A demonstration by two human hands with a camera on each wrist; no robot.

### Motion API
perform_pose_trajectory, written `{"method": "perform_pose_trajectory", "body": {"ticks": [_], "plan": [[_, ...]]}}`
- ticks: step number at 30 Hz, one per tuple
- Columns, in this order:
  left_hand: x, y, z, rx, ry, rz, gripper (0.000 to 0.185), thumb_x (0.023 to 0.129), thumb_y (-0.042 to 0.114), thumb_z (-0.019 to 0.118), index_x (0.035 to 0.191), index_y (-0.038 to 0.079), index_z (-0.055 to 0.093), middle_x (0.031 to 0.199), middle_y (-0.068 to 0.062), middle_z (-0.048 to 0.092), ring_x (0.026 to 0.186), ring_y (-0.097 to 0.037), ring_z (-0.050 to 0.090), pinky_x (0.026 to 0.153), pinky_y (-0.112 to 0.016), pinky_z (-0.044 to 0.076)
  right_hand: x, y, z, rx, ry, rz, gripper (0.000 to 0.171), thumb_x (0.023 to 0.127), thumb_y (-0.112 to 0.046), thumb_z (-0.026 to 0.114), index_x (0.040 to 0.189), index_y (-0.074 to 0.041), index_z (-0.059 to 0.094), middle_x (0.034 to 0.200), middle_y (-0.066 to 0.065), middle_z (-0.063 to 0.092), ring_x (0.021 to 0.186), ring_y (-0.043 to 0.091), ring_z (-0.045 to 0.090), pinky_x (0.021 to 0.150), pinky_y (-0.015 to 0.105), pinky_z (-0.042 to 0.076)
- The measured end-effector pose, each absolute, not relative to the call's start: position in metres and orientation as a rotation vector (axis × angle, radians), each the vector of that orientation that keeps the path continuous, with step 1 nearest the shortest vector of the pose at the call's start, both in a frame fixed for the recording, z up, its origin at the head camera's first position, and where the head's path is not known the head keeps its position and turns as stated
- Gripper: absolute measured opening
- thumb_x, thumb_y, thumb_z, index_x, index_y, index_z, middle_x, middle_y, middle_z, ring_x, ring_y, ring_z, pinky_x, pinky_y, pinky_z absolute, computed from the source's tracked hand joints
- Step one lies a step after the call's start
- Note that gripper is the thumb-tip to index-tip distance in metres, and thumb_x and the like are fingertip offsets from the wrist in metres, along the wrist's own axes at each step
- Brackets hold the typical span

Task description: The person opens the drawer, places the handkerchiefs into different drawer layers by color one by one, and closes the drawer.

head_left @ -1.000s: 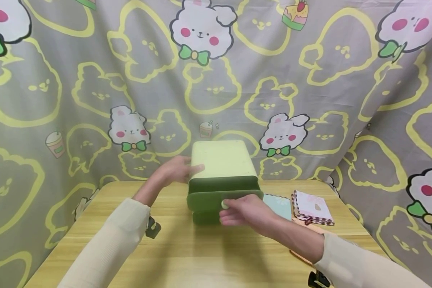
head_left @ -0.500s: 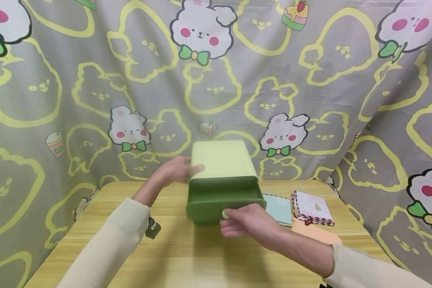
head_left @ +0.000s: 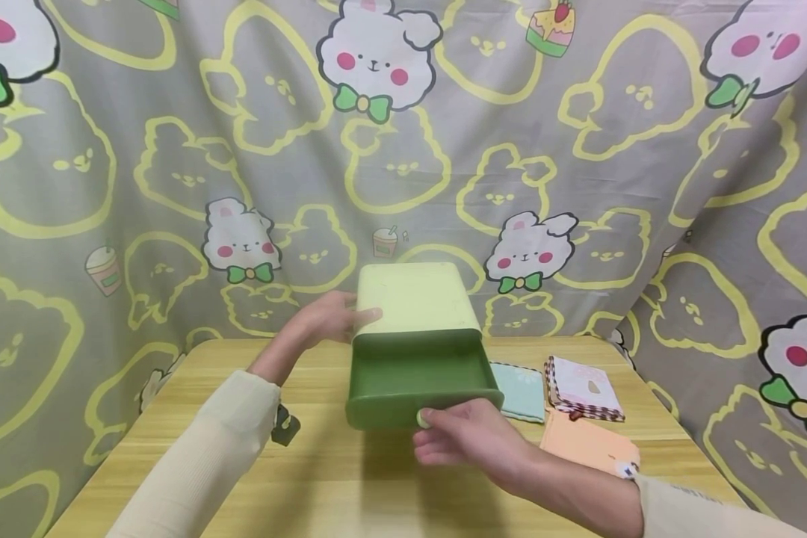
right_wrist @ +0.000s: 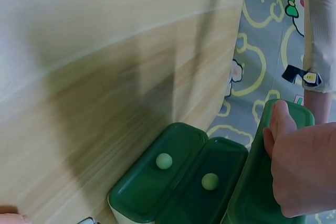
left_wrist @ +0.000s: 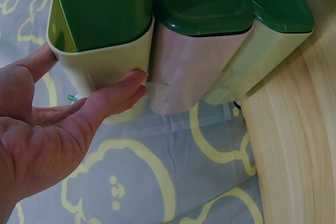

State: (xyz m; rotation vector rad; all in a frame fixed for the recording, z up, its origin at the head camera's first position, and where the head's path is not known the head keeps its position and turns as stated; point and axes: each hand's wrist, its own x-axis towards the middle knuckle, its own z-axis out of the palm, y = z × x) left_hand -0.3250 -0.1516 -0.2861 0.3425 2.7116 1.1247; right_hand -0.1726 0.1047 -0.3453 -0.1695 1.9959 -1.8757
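Note:
A small drawer cabinet (head_left: 413, 295) stands mid-table, with a pale yellow-green top casing and dark green drawers. Its top drawer (head_left: 417, 366) is pulled well out, and the bare green inside shows. My right hand (head_left: 474, 444) pinches the round pale knob (head_left: 422, 418) on that drawer's front between thumb and fingers. In the right wrist view this hand (right_wrist: 304, 166) hides the knob. My left hand (head_left: 329, 317) rests on the cabinet's left side, thumb over the top edge. The left wrist view shows its fingers (left_wrist: 118, 93) lying straight along the casing wall.
Right of the cabinet lie a light blue cloth (head_left: 521, 392), a folded white cloth with checked edging (head_left: 585, 388) and an orange cloth (head_left: 588, 444). Two lower drawers, one with a pink casing (left_wrist: 184, 69), sit shut beneath. A patterned curtain (head_left: 403, 172) hangs close behind the table.
My right hand has drawn the top drawer out toward me and downward in view, exposing more of its inside. My left hand has stayed in place on the cabinet.

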Motion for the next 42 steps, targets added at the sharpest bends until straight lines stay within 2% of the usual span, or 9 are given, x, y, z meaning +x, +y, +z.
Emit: {"method": "perform_pose_trajectory", "body": {"ticks": [9, 19, 32, 36, 42], "plan": [[-0.326, -0.151, -0.285, 0.345, 2.725, 1.102, 0.065, 0.096, 0.053, 0.065, 0.142, 0.007, 0.058, 0.119, -0.014, 0.072, 0.099, -0.023, 0.069, 0.093, -0.041, 0.056, -0.165, 0.106, -0.348, -0.163, 1.988, -1.872, 0.045, 0.100, -0.024, 0.063, 0.114, 0.018, 0.065, 0.099, 0.020, 0.076, 0.088, 0.025, 0.077, 0.082, 0.037, 0.062], [-0.326, -0.151, -0.285, 0.341, 2.704, 1.111, 0.070, 0.096, 0.051, 0.066, 0.146, 0.004, 0.052, 0.129, -0.018, 0.068, 0.103, -0.025, 0.069, 0.095, -0.042, 0.056, -0.164, 0.108, -0.355, -0.197, 1.971, -1.872, 0.045, 0.100, -0.023, 0.063, 0.115, 0.020, 0.063, 0.100, 0.020, 0.076, 0.090, 0.028, 0.076, 0.083, 0.037, 0.062], [-0.327, -0.151, -0.284, 0.326, 2.695, 1.114, 0.069, 0.096, 0.050, 0.066, 0.147, 0.005, 0.052, 0.130, -0.017, 0.067, 0.104, -0.024, 0.069, 0.094, -0.041, 0.056, -0.164, 0.111, -0.354, -0.258, 2.002, -1.810, 0.045, 0.101, -0.026, 0.062, 0.111, 0.018, 0.065, 0.094, 0.014, 0.076, 0.088, 0.028, 0.076, 0.082, 0.038, 0.062], [-0.326, -0.151, -0.284, 0.315, 2.706, 1.098, 0.072, 0.096, 0.051, 0.066, 0.148, 0.004, 0.050, 0.128, -0.018, 0.068, 0.102, -0.024, 0.069, 0.094, -0.041, 0.056, -0.165, 0.115, -0.351, -0.316, 2.032, -1.713, 0.048, 0.102, -0.028, 0.060, 0.118, 0.017, 0.063, 0.096, 0.015, 0.075, 0.087, 0.028, 0.075, 0.081, 0.039, 0.063], [-0.328, -0.151, -0.285, 0.316, 2.700, 1.100, 0.073, 0.096, 0.051, 0.066, 0.149, 0.004, 0.049, 0.129, -0.018, 0.067, 0.103, -0.025, 0.069, 0.094, -0.041, 0.057, -0.173, 0.129, -0.334, -0.487, 2.097, -1.401, 0.044, 0.102, -0.024, 0.061, 0.125, 0.012, 0.060, 0.105, 0.016, 0.074, 0.092, 0.031, 0.073, 0.081, 0.044, 0.062]]}}
